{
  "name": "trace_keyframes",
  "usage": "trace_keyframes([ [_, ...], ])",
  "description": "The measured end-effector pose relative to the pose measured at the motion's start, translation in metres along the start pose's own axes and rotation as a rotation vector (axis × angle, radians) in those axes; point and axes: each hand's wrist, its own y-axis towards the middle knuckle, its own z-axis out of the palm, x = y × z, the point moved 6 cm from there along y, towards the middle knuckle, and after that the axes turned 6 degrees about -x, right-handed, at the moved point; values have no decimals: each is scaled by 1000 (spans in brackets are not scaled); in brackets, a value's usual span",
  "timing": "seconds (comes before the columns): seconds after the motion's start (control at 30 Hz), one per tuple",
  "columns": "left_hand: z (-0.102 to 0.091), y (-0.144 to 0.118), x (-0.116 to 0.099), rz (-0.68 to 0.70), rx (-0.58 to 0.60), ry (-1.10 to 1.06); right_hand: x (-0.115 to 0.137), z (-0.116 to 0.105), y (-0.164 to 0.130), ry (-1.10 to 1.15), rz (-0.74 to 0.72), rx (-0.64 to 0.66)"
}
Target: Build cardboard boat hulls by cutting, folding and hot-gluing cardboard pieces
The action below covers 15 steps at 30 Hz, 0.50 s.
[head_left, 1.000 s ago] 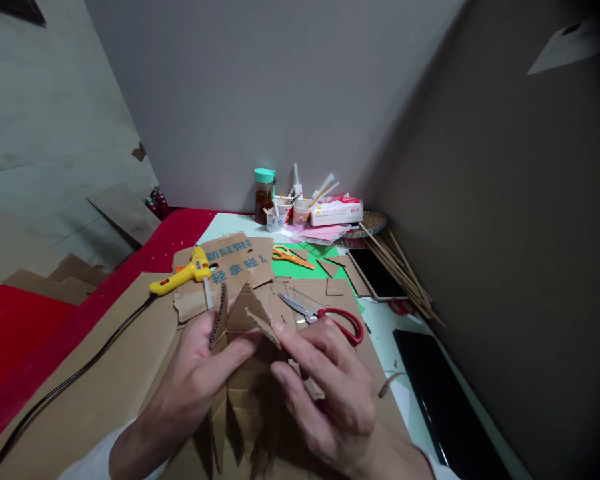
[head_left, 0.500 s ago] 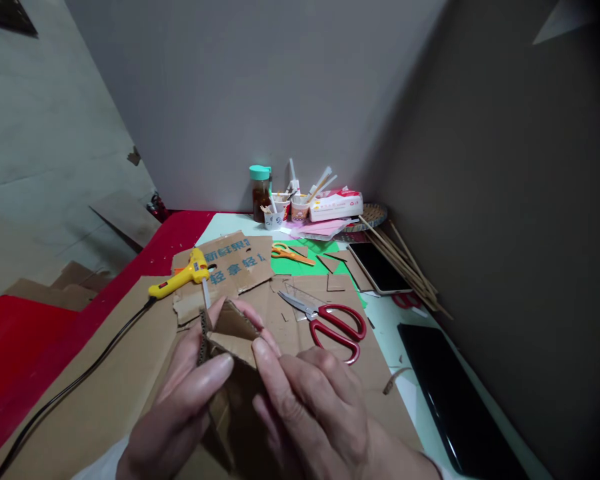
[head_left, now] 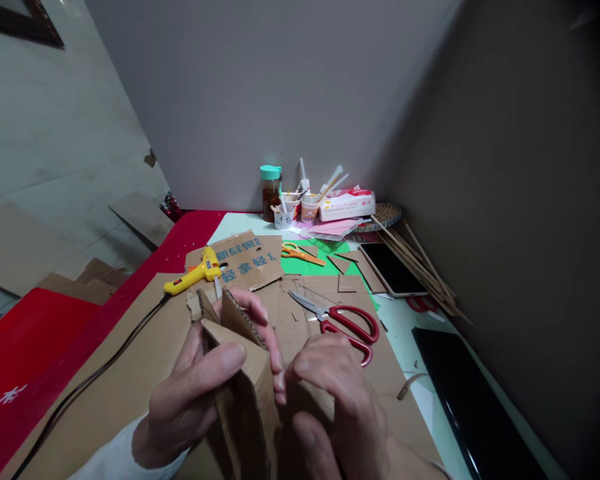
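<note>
My left hand (head_left: 195,387) grips a folded cardboard piece (head_left: 247,360), its thumb on the near face and its fingers round the far side. Upright flaps with corrugated edges rise from the top of that piece, and its lower part runs out of view. Just to the right, my right hand (head_left: 340,400) is apart from the cardboard, fingers curved and thumb separate, with nothing seen in it. Red-handled scissors (head_left: 340,323) lie beyond my right hand. A yellow glue gun (head_left: 195,270) rests on printed cardboard (head_left: 250,257) beyond my left hand.
A black cord (head_left: 95,373) trails across the cardboard sheet on the left. Orange scissors (head_left: 303,253), a phone (head_left: 393,267), wooden sticks (head_left: 420,267) and a dark glossy slab (head_left: 470,400) lie on the table. Cups (head_left: 310,210) and a teal-lidded jar (head_left: 271,193) stand at the back.
My right hand has let go of the cardboard and drawn away to the right. The left hand still holds the piece, now turned with more of its side showing. The view has shifted slightly.
</note>
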Motion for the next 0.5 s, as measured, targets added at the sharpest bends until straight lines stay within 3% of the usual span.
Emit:
trace_keyframes([
  [0.13,5,4,-2,27,86,-134,-6,-2,-6,64,26,-3],
  [0.3,11,7,-7,52,128,-226,-20,7,-21,81,146,178],
  [0.5,10,4,-11,102,102,-85,-33,12,-21,364,582,248],
])
